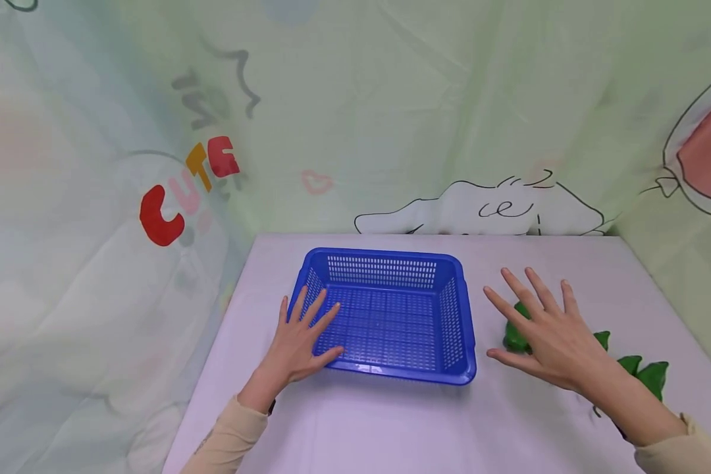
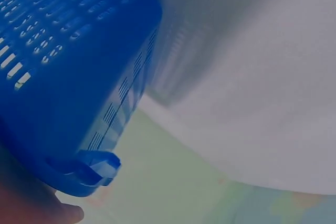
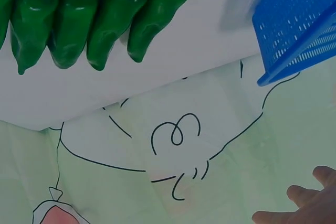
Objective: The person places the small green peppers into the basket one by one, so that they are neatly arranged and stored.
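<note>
A blue plastic basket (image 1: 385, 322) with slotted walls sits on the table, and nothing lies in it. Over its left side my left hand (image 1: 296, 345) is spread, fingers straight; whether it touches the rim I cannot tell. My right hand (image 1: 551, 336), also spread flat and holding nothing, is held to the right of the basket. It partly covers several green peppers (image 1: 652, 378). In the right wrist view these peppers (image 3: 73, 22) lie side by side in a row, stems all one way. Fingertips (image 3: 310, 203) of the right hand show at that view's lower corner.
A pale cloth covers the table (image 1: 391, 421). Behind it and at both sides hang printed curtains (image 1: 391, 131) with cartoon drawings and coloured letters. The basket's wall (image 2: 121, 103) stands close to the left hand.
</note>
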Tool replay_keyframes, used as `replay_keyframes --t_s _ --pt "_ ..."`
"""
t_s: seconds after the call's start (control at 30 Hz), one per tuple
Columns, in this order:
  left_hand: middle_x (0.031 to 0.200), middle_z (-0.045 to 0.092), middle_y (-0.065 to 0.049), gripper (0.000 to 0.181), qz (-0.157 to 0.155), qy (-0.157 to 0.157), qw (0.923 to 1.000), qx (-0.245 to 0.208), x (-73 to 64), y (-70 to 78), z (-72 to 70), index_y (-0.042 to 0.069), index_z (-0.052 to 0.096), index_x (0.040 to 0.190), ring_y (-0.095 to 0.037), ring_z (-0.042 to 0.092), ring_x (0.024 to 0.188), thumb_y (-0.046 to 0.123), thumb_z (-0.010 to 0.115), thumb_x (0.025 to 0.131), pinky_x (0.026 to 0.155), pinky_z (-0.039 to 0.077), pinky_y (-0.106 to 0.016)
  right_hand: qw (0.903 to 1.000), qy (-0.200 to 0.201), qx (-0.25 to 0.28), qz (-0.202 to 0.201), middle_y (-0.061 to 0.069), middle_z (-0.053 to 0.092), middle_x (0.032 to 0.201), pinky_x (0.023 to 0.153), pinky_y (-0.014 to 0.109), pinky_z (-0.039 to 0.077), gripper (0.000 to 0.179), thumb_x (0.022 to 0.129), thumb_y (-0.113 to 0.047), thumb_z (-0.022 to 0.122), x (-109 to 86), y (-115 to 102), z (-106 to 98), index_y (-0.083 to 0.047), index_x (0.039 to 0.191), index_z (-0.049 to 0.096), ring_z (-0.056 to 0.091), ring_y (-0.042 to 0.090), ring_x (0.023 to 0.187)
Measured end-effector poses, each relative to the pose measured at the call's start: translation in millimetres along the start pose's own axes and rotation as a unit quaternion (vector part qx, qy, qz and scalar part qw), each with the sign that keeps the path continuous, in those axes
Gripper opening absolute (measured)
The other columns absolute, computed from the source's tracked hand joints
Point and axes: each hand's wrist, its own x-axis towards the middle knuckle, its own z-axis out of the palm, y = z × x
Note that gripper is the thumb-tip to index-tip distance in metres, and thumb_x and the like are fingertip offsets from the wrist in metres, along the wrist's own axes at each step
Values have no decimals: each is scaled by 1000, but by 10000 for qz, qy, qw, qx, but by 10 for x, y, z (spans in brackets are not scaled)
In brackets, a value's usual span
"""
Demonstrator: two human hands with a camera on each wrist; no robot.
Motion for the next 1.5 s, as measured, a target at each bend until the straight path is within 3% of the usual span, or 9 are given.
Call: replay_keyframes --t_s 0.33,0.53,0.83,0.97,1.1,1.23,1.37,1.5 --pt "163 20 -9 81 -570 -318 9961 -594 -101 -7 84 27 35 155 -46 7 147 70 48 87 111 10 -68 9993 -74 98 356 11 6 165 107 71 -6 104 76 -67 66 -132 100 -32 -28 159 18 -3 38 150" --pt "162 23 -10 82 -776 -254 9928 -879 -139 -24 136 24 35 155 -46 10 147 67 51 87 111 14 -67 9978 -226 157 605 12 4 165 107 70 -7 105 76 -63 69 -187 154 -62 -26 159 17 -2 40 149" --pt "156 35 -15 85 -1473 -262 9818 -1173 -200 12 115 16 39 153 -50 16 144 65 55 85 110 23 -64 9949 -324 294 913 14 0 165 107 71 -6 101 82 -62 65 -329 271 -71 -25 160 13 -2 44 148" --pt "156 36 -15 84 -1535 -191 9799 -1257 -212 16 122 15 40 152 -46 20 145 64 55 85 109 27 -62 9915 -195 605 1135 20 2 164 106 74 6 94 87 -51 66 -416 327 -43 -21 160 14 2 47 147" --pt "157 34 -14 85 -1570 -84 9791 -1293 -229 18 126 14 40 152 -45 22 144 64 55 85 106 31 -62 9867 -16 824 1402 25 6 162 90 78 28 90 89 -41 69 -517 422 -3 -15 159 19 15 55 141" --pt "161 25 -14 85 -1577 114 9786 -1317 -258 10 140 11 42 150 -44 25 143 61 58 84 103 35 -62 9772 -131 1033 1848 28 2 161 69 75 39 88 91 -39 67 -637 527 28 -11 158 17 22 63 132" --pt "163 16 -15 84 -1607 255 9758 -1459 -272 10 138 8 45 148 -42 28 142 60 60 83 101 38 -61 9674 -266 1149 2241 32 -2 159 58 71 41 88 92 -40 64 -757 614 54 -7 158 15 25 70 124" --pt "163 16 -15 84 -1693 209 9737 -1510 -273 14 132 7 46 148 -41 30 141 61 59 84 102 39 -59 9559 -518 1147 2653 34 -7 158 66 78 37 89 95 -44 59 -857 691 86 -5 158 10 20 72 125"
